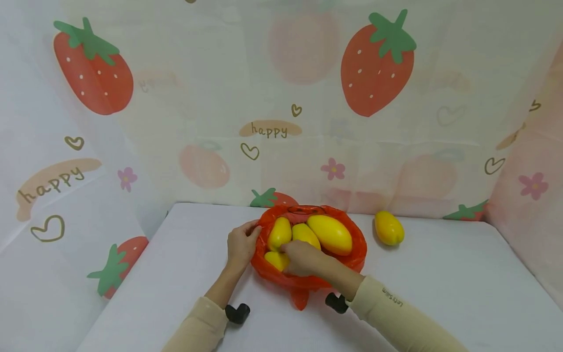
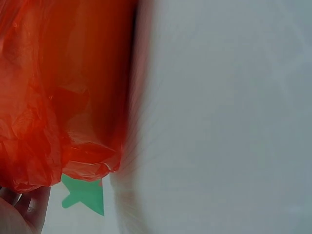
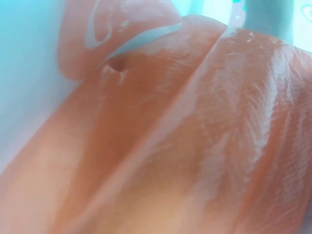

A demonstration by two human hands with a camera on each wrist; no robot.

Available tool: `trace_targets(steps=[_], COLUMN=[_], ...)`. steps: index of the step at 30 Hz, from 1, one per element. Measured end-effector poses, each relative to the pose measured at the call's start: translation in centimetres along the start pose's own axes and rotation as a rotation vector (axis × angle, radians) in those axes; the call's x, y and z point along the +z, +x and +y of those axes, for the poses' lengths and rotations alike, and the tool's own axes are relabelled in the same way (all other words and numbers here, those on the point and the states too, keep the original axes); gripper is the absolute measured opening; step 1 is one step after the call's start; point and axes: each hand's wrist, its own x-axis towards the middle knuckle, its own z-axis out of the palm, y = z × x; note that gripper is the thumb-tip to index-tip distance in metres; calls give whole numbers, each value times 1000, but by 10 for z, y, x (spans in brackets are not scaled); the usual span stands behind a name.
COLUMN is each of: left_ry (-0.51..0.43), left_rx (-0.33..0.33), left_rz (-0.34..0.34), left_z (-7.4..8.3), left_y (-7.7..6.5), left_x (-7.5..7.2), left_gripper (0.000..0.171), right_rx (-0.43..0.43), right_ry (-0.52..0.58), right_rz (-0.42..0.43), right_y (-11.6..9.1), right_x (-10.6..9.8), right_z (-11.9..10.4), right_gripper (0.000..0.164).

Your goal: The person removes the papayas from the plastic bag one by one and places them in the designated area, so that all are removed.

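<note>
A red plastic bag stands on the table with its mouth spread wide and several yellow mangoes inside. The left hand pinches the bag's left rim between thumb and fingers; in the left wrist view its fingers show at the lower left, against the red plastic. Over the front of the opening reaches the right hand, its curled fingers gripping the front-left mango, which the hand partly covers. Beyond lie a left mango, a middle mango and a large right mango.
One more mango lies on the white table, right of the bag near the back edge. A strawberry-patterned curtain hangs behind the table and along its sides. A tip of the bag sticks out toward the front.
</note>
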Motion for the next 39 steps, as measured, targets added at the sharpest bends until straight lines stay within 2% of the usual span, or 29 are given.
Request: trace_targets(steps=[11, 20, 33, 39], left_ry=[5, 5, 6, -7], left_rx=[2, -19, -30, -23], left_rz=[3, -10, -8, -11], left_z=[-1, 0, -1, -1], left_y=[1, 0, 1, 1], left_x=[0, 0, -1, 0], left_gripper=[26, 27, 27, 27], right_rx=[27, 15, 19, 10], right_ry=[-7, 2, 140, 181], right_rz=[-32, 7, 25, 48], right_y=[0, -3, -10, -14], right_x=[2, 1, -16, -23], right_z=[-2, 1, 14, 20], right_gripper=[48, 54, 68, 67])
